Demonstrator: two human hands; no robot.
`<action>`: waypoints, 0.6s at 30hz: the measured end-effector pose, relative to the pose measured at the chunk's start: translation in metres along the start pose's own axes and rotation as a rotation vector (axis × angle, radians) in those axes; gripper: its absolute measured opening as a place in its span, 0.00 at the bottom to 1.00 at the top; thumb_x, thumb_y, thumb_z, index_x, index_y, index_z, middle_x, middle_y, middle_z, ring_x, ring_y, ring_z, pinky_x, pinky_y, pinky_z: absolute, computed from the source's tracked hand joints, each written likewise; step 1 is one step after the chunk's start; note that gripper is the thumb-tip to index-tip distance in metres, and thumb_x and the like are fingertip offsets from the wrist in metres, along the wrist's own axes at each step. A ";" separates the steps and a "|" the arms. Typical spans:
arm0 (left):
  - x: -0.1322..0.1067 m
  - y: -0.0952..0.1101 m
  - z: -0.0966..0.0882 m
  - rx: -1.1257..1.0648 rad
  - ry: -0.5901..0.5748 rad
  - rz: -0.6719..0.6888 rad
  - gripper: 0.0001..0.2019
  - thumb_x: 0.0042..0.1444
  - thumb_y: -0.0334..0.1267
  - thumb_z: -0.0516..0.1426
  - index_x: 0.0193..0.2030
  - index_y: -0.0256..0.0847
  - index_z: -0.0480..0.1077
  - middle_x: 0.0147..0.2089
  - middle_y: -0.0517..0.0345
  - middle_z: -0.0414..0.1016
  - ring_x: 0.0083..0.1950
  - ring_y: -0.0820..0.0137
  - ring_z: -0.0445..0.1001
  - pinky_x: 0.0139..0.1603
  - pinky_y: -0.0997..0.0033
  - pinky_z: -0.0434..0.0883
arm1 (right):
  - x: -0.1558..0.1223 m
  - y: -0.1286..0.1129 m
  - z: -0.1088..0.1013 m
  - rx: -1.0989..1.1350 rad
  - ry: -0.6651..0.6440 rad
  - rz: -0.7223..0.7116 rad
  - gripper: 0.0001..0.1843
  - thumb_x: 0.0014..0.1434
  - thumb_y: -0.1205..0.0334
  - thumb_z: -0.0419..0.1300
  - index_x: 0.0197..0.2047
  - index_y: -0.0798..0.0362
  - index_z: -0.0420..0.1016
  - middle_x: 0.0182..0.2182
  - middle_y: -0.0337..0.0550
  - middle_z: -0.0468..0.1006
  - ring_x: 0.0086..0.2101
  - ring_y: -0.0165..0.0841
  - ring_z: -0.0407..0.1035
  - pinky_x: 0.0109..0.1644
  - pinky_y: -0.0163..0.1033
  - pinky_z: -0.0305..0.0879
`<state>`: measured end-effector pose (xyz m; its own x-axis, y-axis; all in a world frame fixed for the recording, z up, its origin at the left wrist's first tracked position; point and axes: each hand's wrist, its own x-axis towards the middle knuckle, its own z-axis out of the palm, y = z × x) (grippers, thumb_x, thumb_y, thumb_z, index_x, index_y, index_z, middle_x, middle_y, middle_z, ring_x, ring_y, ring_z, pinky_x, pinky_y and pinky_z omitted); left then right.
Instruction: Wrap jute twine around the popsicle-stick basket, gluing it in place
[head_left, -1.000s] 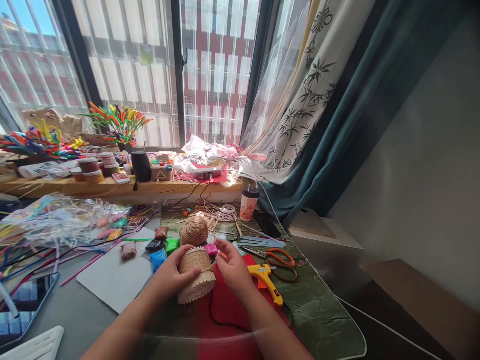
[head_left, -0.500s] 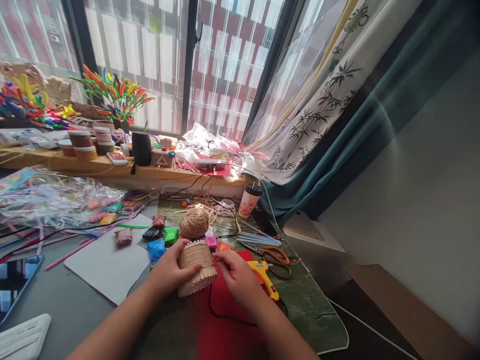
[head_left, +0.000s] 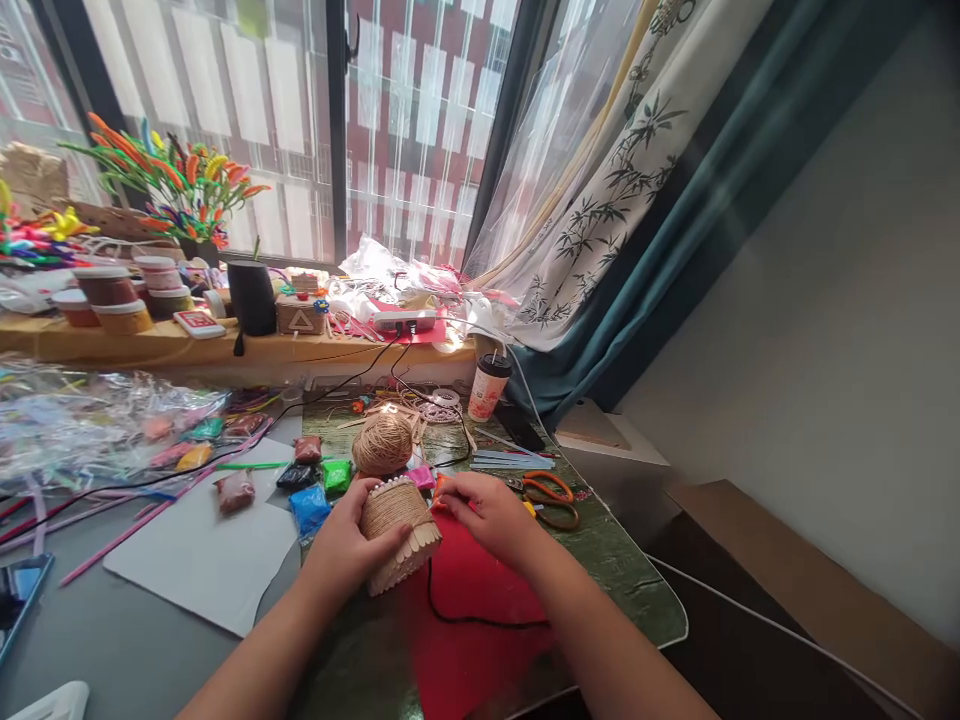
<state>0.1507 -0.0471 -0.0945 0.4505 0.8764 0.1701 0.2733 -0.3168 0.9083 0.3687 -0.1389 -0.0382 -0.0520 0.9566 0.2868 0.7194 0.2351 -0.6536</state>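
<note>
My left hand (head_left: 346, 540) grips a small craft-stick pot (head_left: 396, 508) wound with twine, tilted so its scalloped stick ends face me, with white beads along its far rim. Just right of the pot, my right hand (head_left: 491, 512) has thumb and fingers pinched together; whatever lies between them is too small to make out. It hovers by an orange packet (head_left: 439, 488). Behind the pot sits a ball of twine (head_left: 382, 442). A yellow glue gun (head_left: 531, 509) is mostly hidden by my right hand and arm. Beneath lies red paper (head_left: 480, 575).
Orange-handled scissors (head_left: 553, 488) and blue-grey strips (head_left: 510, 459) lie to the right, near a paper cup (head_left: 489, 387). Leftward are clay packets, including a blue one (head_left: 309, 508), and white sheet (head_left: 202, 560). A black cord (head_left: 487, 624) crosses the red paper.
My right hand has moved away from the pot's side to the right, now covering most of the glue gun. My left hand keeps its hold on the pot. The view has shifted to the right.
</note>
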 end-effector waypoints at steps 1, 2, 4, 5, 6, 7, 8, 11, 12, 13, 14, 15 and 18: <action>0.000 0.000 0.000 -0.003 0.005 0.010 0.28 0.47 0.49 0.68 0.53 0.42 0.71 0.48 0.49 0.81 0.50 0.50 0.80 0.50 0.55 0.77 | 0.012 -0.003 0.000 -0.001 0.034 -0.063 0.10 0.67 0.67 0.58 0.44 0.51 0.82 0.39 0.45 0.82 0.41 0.36 0.74 0.49 0.41 0.68; 0.001 -0.001 0.000 0.003 0.005 0.021 0.27 0.47 0.49 0.68 0.53 0.42 0.72 0.49 0.50 0.81 0.50 0.50 0.80 0.50 0.55 0.77 | 0.025 -0.006 0.003 0.006 0.053 -0.133 0.09 0.67 0.67 0.59 0.43 0.52 0.82 0.40 0.46 0.80 0.43 0.36 0.74 0.50 0.40 0.68; 0.001 -0.001 -0.001 0.023 -0.009 0.038 0.26 0.48 0.50 0.67 0.53 0.42 0.73 0.51 0.50 0.81 0.52 0.50 0.80 0.52 0.55 0.77 | 0.051 -0.015 0.012 -0.025 0.051 -0.252 0.08 0.64 0.68 0.62 0.41 0.52 0.84 0.42 0.46 0.78 0.43 0.35 0.73 0.50 0.39 0.68; 0.001 -0.001 -0.002 0.033 -0.014 0.041 0.26 0.49 0.50 0.66 0.54 0.42 0.73 0.53 0.49 0.81 0.54 0.50 0.79 0.54 0.54 0.76 | 0.063 -0.019 0.017 -0.059 0.020 -0.293 0.07 0.63 0.68 0.63 0.40 0.51 0.84 0.41 0.45 0.77 0.42 0.35 0.72 0.50 0.39 0.68; 0.001 -0.001 -0.003 0.040 -0.013 0.040 0.27 0.49 0.50 0.66 0.56 0.42 0.72 0.56 0.48 0.80 0.57 0.49 0.78 0.57 0.53 0.74 | 0.073 -0.024 0.022 -0.091 -0.042 -0.313 0.07 0.62 0.68 0.65 0.39 0.51 0.85 0.39 0.44 0.77 0.41 0.35 0.71 0.49 0.38 0.67; 0.001 -0.001 -0.004 0.043 -0.006 0.036 0.29 0.50 0.50 0.66 0.57 0.42 0.71 0.59 0.46 0.78 0.60 0.48 0.76 0.60 0.51 0.73 | 0.081 -0.028 0.026 -0.113 -0.105 -0.311 0.06 0.60 0.69 0.66 0.38 0.51 0.85 0.38 0.43 0.77 0.40 0.34 0.71 0.48 0.38 0.67; 0.001 -0.001 -0.004 0.045 -0.002 0.029 0.30 0.50 0.50 0.66 0.59 0.42 0.71 0.60 0.45 0.78 0.62 0.47 0.74 0.62 0.50 0.71 | 0.088 -0.032 0.028 -0.121 -0.156 -0.285 0.07 0.60 0.70 0.65 0.38 0.51 0.85 0.37 0.43 0.77 0.39 0.34 0.71 0.46 0.38 0.68; 0.000 -0.001 -0.005 0.064 -0.009 0.006 0.28 0.51 0.50 0.65 0.58 0.42 0.71 0.58 0.46 0.79 0.60 0.47 0.76 0.60 0.51 0.73 | 0.092 -0.040 0.026 -0.055 -0.174 -0.193 0.17 0.57 0.76 0.60 0.46 0.52 0.83 0.38 0.42 0.80 0.39 0.34 0.72 0.45 0.37 0.68; -0.001 0.000 -0.005 0.068 -0.018 0.003 0.27 0.51 0.50 0.65 0.56 0.42 0.72 0.56 0.47 0.80 0.57 0.48 0.78 0.57 0.52 0.74 | 0.089 -0.041 0.022 -0.012 -0.140 -0.183 0.22 0.55 0.79 0.58 0.49 0.52 0.82 0.40 0.42 0.81 0.41 0.34 0.73 0.47 0.37 0.68; -0.001 0.001 -0.005 0.064 -0.028 0.003 0.26 0.51 0.50 0.65 0.55 0.42 0.72 0.54 0.48 0.80 0.55 0.49 0.78 0.55 0.53 0.75 | 0.083 -0.040 0.016 0.033 -0.097 -0.183 0.26 0.53 0.81 0.56 0.51 0.51 0.80 0.43 0.42 0.81 0.43 0.34 0.73 0.48 0.37 0.68; -0.002 0.001 -0.005 0.053 -0.032 0.003 0.26 0.51 0.50 0.65 0.54 0.42 0.72 0.53 0.48 0.80 0.54 0.49 0.79 0.54 0.54 0.75 | 0.075 -0.037 0.010 0.072 -0.053 -0.186 0.27 0.53 0.82 0.55 0.51 0.51 0.80 0.46 0.42 0.80 0.45 0.33 0.72 0.50 0.37 0.68; -0.002 0.001 -0.005 0.038 -0.033 -0.002 0.26 0.50 0.51 0.66 0.54 0.42 0.72 0.53 0.48 0.80 0.54 0.50 0.79 0.54 0.54 0.75 | 0.063 -0.032 0.004 0.089 0.009 -0.161 0.26 0.53 0.81 0.54 0.49 0.51 0.80 0.48 0.43 0.79 0.47 0.33 0.72 0.52 0.37 0.68; -0.003 0.001 -0.005 0.032 -0.033 -0.037 0.28 0.50 0.53 0.66 0.55 0.42 0.70 0.54 0.48 0.79 0.54 0.49 0.79 0.55 0.54 0.75 | 0.010 -0.005 -0.013 0.061 0.204 0.122 0.18 0.59 0.72 0.55 0.50 0.51 0.77 0.45 0.44 0.79 0.38 0.33 0.73 0.45 0.39 0.70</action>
<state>0.1457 -0.0484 -0.0921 0.4674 0.8754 0.1232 0.3169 -0.2961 0.9011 0.3733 -0.1327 -0.0227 0.1775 0.9255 0.3346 0.6686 0.1361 -0.7311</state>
